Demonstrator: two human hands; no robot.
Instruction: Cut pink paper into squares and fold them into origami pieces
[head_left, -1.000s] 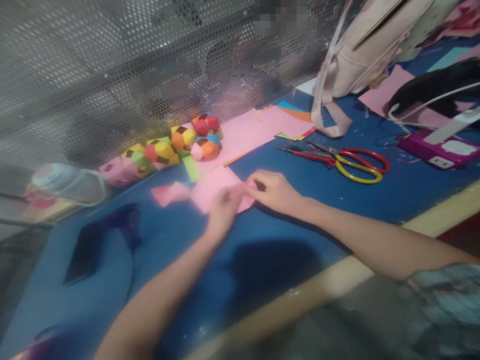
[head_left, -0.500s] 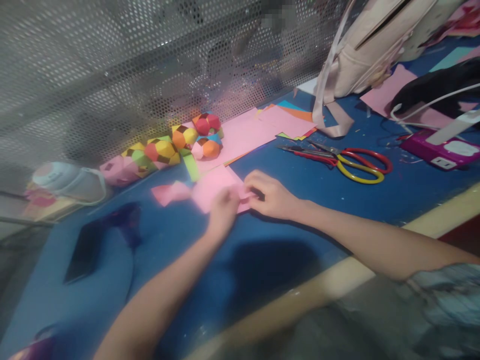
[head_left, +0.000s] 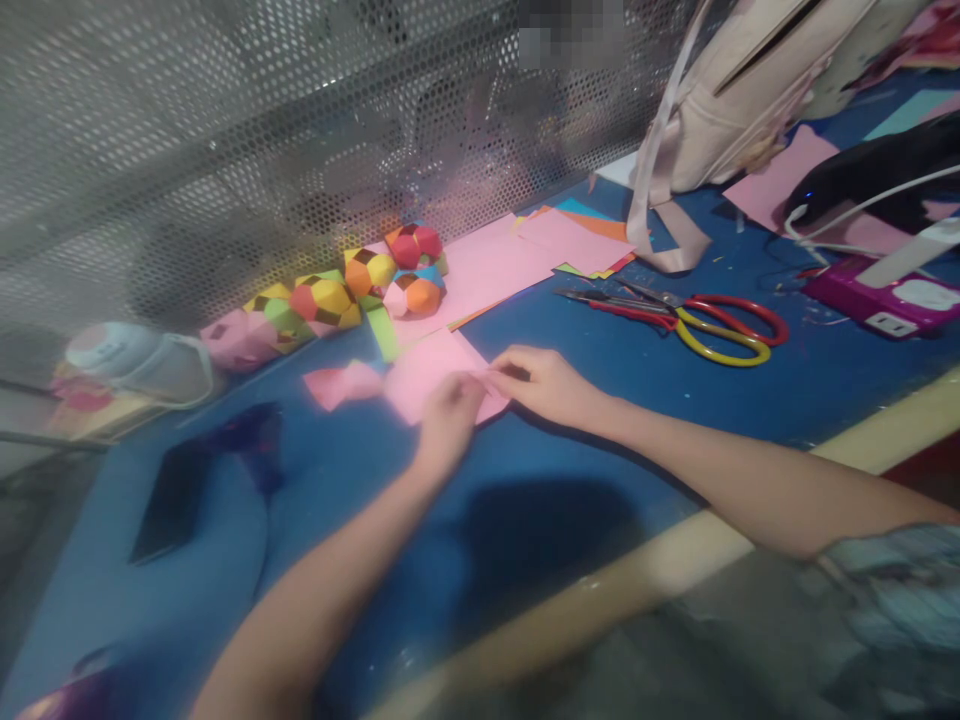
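My left hand (head_left: pixel 451 408) and my right hand (head_left: pixel 541 380) meet over a pink sheet of paper (head_left: pixel 421 372) on the blue table. Between their fingertips is a small piece of pink paper, pinched from both sides; its exact shape is blurred and partly hidden by the fingers. Left of the sheet lies a folded pink paper piece (head_left: pixel 341 385). Behind it, several colourful folded-paper balls (head_left: pixel 326 300) stand in a row beside a stack of pink and other coloured paper (head_left: pixel 499 262).
Scissors with red and yellow handles (head_left: pixel 720 335) lie to the right. A purple power strip (head_left: pixel 862 295), a pale bag (head_left: pixel 720 120) and its strap are farther right. At left are a white bottle (head_left: pixel 139 362), a dark phone (head_left: pixel 172 500) and a purple glue gun (head_left: pixel 251 440). Perforated metal (head_left: pixel 300 140) borders the back.
My right hand's fingers have straightened and shifted slightly, now pinching close against the left fingertips. The left hand stays almost in place, and the other things have not moved.
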